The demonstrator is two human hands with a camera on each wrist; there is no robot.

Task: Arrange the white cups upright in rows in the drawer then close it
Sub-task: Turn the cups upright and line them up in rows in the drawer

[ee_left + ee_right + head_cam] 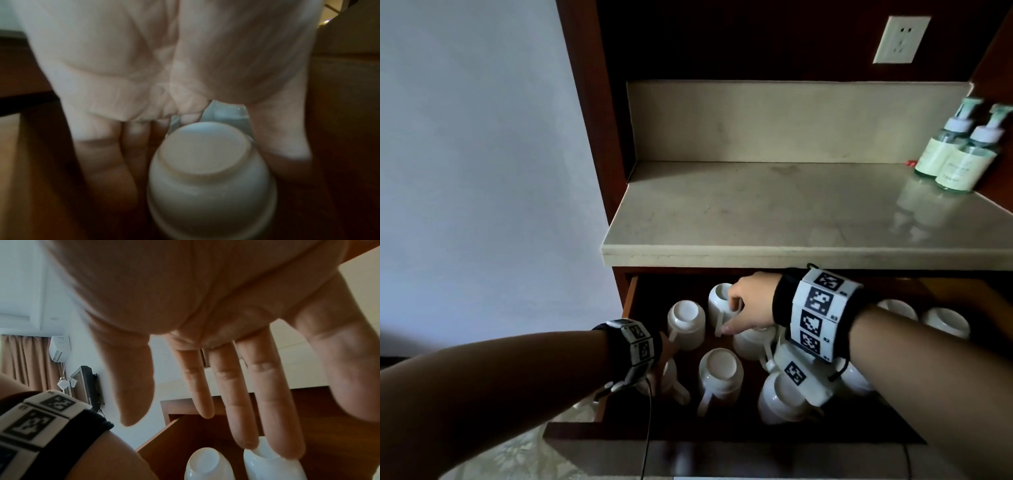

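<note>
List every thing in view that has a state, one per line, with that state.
drawer: pulled open.
white cups: most stand base up, unevenly spaced; some are hidden under the arm.
back cup: base up, touched by the right hand.
right hand: fingers straight, tips on the back cup.
left hand: reaching into the drawer, beside a base-up cup; grip unclear.
pump bottles: upright on the counter.

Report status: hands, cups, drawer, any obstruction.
Right hand open, fingers touching a white ceramic cup at the rear. Left hand open beside an inverted front cup. Wooden drawer open, cups base-up. No obstruction seen.
</note>
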